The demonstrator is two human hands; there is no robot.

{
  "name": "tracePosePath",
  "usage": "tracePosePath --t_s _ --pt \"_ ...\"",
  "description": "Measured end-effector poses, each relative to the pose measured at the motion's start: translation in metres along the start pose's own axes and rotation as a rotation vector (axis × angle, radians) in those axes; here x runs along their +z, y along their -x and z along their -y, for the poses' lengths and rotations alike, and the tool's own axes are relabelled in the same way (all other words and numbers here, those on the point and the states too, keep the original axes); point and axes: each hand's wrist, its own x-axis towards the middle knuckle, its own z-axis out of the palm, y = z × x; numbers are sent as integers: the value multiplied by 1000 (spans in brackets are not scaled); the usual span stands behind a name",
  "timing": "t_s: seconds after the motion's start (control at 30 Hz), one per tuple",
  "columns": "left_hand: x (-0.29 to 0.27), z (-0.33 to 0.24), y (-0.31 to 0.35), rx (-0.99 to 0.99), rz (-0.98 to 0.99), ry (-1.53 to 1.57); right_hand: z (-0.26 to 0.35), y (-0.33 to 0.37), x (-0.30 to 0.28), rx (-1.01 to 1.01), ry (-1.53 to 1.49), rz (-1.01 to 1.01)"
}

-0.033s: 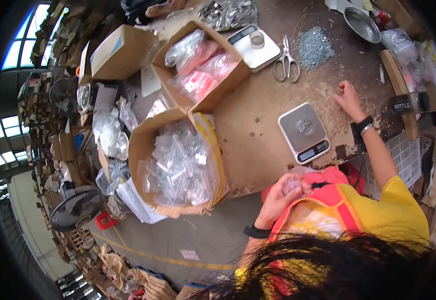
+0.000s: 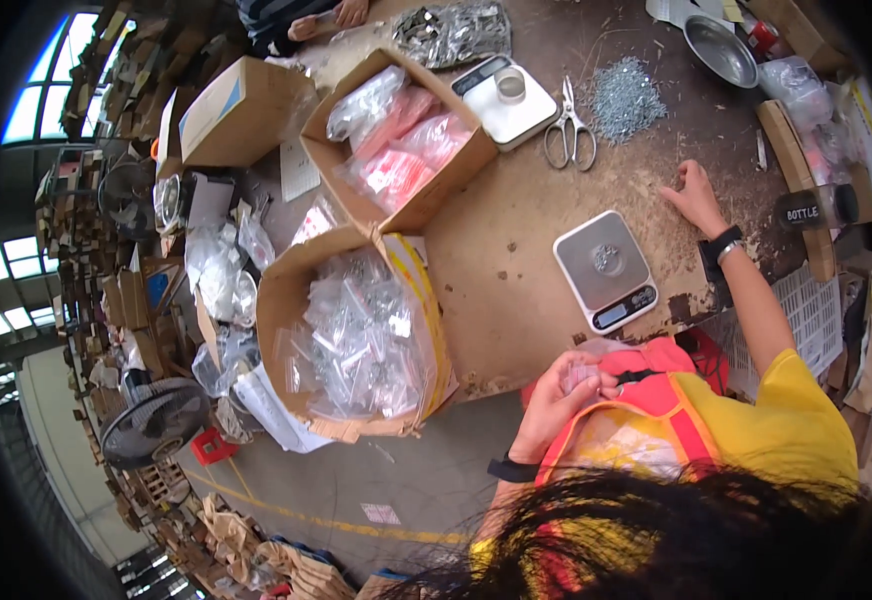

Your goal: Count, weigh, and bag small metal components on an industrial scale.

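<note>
My left hand is close to my body at the table's near edge, its fingers closed round small clear plastic bags. Over the tabletop to the right, my right hand has thumb and bent fingers apart, with nothing visible between them. Between the hands sits a white digital scale. On its grey plate stands a small round dish with a few small metal pieces in it. Beyond my right hand lies a loose heap of small silvery hardware, perhaps screws.
Scissors lie beside a second scale bearing a metal cup. Left stand two open cartons of bagged parts and red bags. A metal bowl and black bottle are at right. Another person's hands show at the far edge.
The view has shifted very slightly. Both hands keep nearly the same pose, and the scale with its dish is unchanged.
</note>
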Motion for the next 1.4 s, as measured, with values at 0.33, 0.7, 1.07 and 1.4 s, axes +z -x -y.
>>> tracePosePath --t_s 0.33,0.7,1.07,1.4 --pt "-21 4 -29 115 -453 -383 25 -130 32 -70 -2 -198" --pt "-38 -9 -29 218 -527 -74 -28 -106 12 478 -1647 214" --pt "-54 8 -21 279 -504 -57 39 -16 -27 433 -1474 561" --pt "-78 28 -22 266 -546 -79 152 62 -34 -22 -675 779"
